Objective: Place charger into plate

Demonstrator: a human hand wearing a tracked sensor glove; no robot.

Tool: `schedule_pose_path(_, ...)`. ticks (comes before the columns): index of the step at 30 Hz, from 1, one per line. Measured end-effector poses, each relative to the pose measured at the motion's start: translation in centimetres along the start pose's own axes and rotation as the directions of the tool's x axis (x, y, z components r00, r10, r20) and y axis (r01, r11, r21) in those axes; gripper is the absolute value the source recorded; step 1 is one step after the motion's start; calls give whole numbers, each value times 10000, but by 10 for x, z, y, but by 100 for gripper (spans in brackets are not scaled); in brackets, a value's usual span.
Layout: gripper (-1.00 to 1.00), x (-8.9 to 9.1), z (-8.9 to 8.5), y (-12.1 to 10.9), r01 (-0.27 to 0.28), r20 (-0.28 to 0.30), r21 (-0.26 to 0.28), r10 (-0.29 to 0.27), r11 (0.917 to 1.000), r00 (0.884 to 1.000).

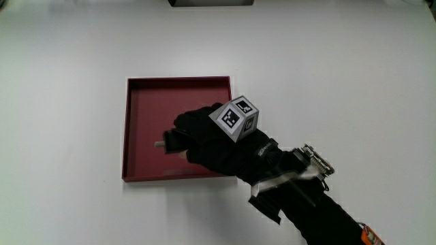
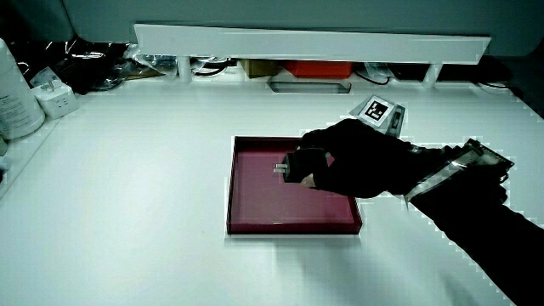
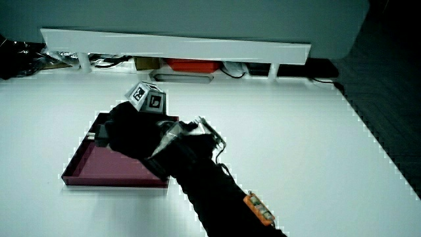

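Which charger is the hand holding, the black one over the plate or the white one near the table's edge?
The black charger, gripped by the hand above the red plate. The white charger sits untouched.

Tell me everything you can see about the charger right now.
The charger is a small black block, mostly hidden inside the hand, whose fingers are closed around it. Pale metal prongs stick out from its exposed end, pointing sideways over the plate, away from the forearm. It is held level above the dark red square plate's floor; whether it touches the floor cannot be told. In the main view only the prong tip and a dark edge show past the fingers. Nothing but the hand visibly touches it.
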Motion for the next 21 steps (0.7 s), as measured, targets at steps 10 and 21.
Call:
schedule_pose_path(10, 0, 30, -34, 15, 1063, -366, -912, -1100, 9901, 9933)
schedule_pose_path(21, 0, 43, -62, 25, 1696, -194, -1569, -1748, 9729, 9844)
